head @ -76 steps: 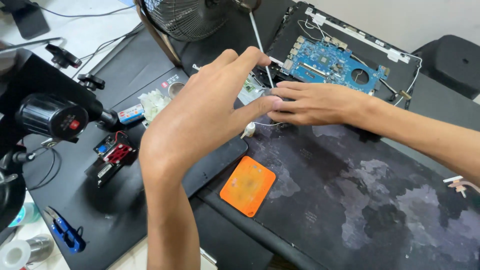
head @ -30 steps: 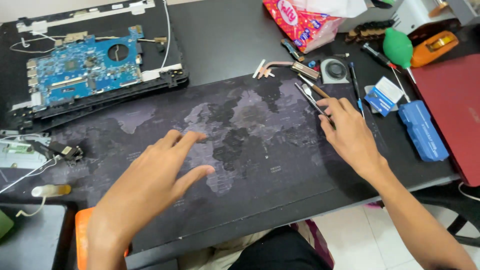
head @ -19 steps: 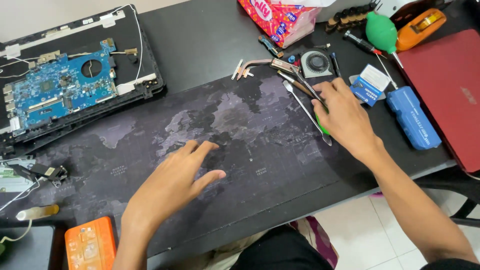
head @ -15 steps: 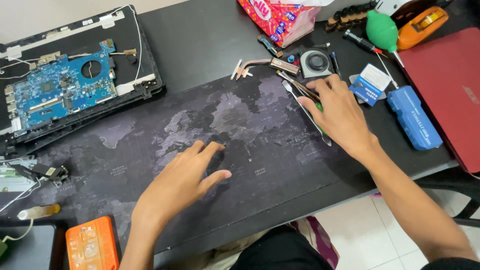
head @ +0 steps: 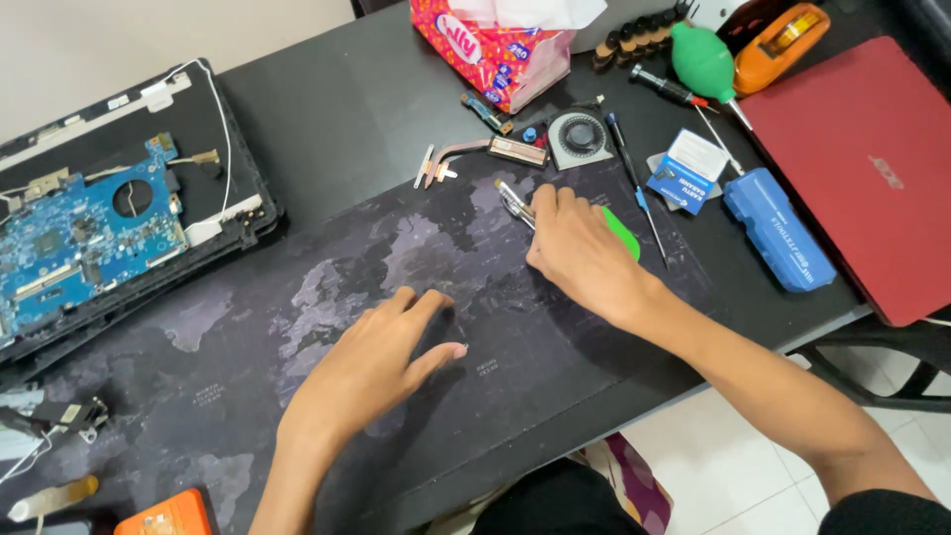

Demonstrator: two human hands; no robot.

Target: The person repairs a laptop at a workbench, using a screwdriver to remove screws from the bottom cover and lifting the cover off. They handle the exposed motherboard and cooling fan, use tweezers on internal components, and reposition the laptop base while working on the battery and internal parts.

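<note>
Your right hand (head: 580, 253) lies palm down on the dark mat (head: 297, 297), fingers curled over the tweezers (head: 513, 201), whose metal tips poke out past your fingertips toward the heat pipe (head: 466, 154). Whether the fingers actually pinch the tweezers or only cover them, you cannot tell from here. A green pick (head: 622, 230) shows just beyond your knuckles, partly hidden under the hand. Your left hand (head: 381, 362) rests flat and released on the mat, fingers spread, holding nothing. Near the right hand sit a small fan (head: 580, 139), a thin screwdriver (head: 634, 188) and a blue box (head: 778, 228). The red laptop (head: 872, 168) lies closed at the right edge of the desk (head: 327, 109), and the opened laptop with its blue board (head: 84, 243) sits well apart at the left.
</note>
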